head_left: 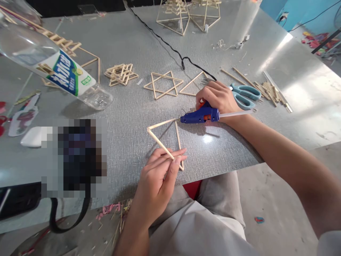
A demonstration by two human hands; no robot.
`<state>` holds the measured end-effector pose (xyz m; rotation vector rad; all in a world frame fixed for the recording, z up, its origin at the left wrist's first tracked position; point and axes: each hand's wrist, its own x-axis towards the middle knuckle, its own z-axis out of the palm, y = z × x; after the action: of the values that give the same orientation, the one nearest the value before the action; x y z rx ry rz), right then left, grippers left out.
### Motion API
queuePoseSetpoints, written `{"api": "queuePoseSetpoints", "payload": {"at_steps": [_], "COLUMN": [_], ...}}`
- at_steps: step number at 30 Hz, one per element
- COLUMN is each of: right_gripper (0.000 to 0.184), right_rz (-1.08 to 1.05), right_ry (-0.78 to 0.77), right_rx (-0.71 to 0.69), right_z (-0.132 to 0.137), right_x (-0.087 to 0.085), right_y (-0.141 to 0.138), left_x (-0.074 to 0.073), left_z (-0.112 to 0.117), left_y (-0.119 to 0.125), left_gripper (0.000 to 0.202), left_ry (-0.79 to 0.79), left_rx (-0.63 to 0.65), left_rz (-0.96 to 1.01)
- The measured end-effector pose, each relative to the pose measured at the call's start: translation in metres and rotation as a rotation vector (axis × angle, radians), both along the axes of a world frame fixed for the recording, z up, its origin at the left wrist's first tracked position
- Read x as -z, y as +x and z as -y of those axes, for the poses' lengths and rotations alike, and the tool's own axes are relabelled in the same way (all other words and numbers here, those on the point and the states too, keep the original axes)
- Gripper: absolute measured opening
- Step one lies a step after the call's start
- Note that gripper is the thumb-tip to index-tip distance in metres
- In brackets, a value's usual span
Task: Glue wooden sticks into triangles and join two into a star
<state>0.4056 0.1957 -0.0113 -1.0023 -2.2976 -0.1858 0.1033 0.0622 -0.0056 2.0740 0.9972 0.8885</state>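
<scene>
My left hand (161, 174) pinches a triangle of thin wooden sticks (161, 143) by one side, holding it tilted above the grey table. In my right hand (217, 96) is a blue hot glue gun (199, 115), with a clear glue stick (236, 113) poking out of its back. The gun's nozzle meets the triangle's far corner, where two sticks come together. Just beyond lie a flat six-pointed stick star (163, 84) and another stick triangle (193, 85), partly hidden by my right hand. Blue-handled scissors (245, 95) rest beside my right wrist.
A plastic bottle (53, 64) lies at the left near a stacked stick star (121, 74). Loose sticks (269, 93) are on the right. A black cord (165, 42) crosses the table to the gun. Stick frames (183, 23) stand at the back. The table's front edge is near my lap.
</scene>
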Motion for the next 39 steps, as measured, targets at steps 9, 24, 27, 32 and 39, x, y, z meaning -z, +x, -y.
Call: {"api": "queuePoseSetpoints", "payload": {"at_steps": [9, 24, 27, 32, 39], "right_gripper": [0.026, 0.029, 0.030, 0.033, 0.028], "right_rz": [0.069, 0.038, 0.027, 0.026, 0.030], "right_ry": [0.064, 0.044, 0.019, 0.026, 0.047], "right_rx": [0.038, -0.005, -0.002, 0.001, 0.016], "right_z": [0.001, 0.005, 0.004, 0.002, 0.001], "right_x": [0.003, -0.003, -0.003, 0.003, 0.005], "right_y": [-0.002, -0.007, -0.002, -0.005, -0.005], "left_x": [0.000, 0.001, 0.001, 0.002, 0.003], "left_z": [0.000, 0.001, 0.001, 0.000, 0.000], "left_y": [0.001, 0.000, 0.000, 0.001, 0.002], "left_gripper": [0.026, 0.027, 0.027, 0.027, 0.026], "left_ry": [0.008, -0.004, -0.008, 0.008, 0.013], "left_rx": [0.002, -0.001, 0.001, 0.005, 0.001], "left_rz": [0.010, -0.005, 0.004, 0.015, 0.032]}}
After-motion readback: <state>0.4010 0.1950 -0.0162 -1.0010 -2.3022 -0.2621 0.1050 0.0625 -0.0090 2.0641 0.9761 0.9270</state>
